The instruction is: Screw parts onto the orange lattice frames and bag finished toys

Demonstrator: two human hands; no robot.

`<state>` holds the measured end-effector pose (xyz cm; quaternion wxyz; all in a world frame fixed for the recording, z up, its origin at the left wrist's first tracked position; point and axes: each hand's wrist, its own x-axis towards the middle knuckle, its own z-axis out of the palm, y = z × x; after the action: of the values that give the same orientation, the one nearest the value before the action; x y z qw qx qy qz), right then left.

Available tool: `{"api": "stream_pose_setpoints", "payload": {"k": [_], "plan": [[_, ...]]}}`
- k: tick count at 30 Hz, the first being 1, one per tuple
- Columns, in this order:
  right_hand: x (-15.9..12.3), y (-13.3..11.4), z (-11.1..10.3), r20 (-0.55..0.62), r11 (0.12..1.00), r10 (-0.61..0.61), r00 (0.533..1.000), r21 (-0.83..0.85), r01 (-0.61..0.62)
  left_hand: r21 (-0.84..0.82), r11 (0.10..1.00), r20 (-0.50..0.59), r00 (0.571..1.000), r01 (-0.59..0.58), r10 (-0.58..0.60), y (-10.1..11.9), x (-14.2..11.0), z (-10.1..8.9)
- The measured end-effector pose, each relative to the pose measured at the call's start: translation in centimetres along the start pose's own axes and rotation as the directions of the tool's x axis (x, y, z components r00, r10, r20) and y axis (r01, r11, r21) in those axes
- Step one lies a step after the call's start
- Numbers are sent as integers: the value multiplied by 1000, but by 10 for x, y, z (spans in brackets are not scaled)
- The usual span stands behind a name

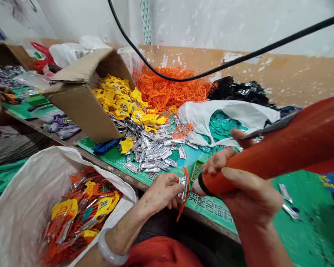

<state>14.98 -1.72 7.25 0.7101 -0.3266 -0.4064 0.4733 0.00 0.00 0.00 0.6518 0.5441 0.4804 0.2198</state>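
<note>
In front of me the counter runs off to the left, topped with green printed board. Past my hands a loose heap of silver sachets lies on that board, and yellow pieces spill from a tipped cardboard box just beside it. Behind them, against the wall, sit a mass of orange mesh and a black heap. A white bag holds teal pieces near the far edge. A black cable crosses above all of it, clear of my hands. Down at my left, an open sack sits by the counter's near edge, filled with orange, yellow and silver pieces. Two loose sachets lie on a green sheet to my right.

My left hand is closed in a tight pinch on one sachet, with an orange strip hanging from it. My right hand is wrapped fully round a red tube, its white tip almost touching the sachet.

The tube runs out of view at the right, with a dark metal strip along its top. My fingers hide much of the sachet, so I can't make out how it meets the orange strip.
</note>
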Motion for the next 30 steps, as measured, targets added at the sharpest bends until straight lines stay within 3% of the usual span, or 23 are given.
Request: {"api": "stream_pose_setpoints", "payload": {"k": [30], "plan": [[-6, 14, -10, 54, 999, -30, 998, 26, 29, -82, 997, -2, 1000, 6, -6, -10, 12, 3]]}}
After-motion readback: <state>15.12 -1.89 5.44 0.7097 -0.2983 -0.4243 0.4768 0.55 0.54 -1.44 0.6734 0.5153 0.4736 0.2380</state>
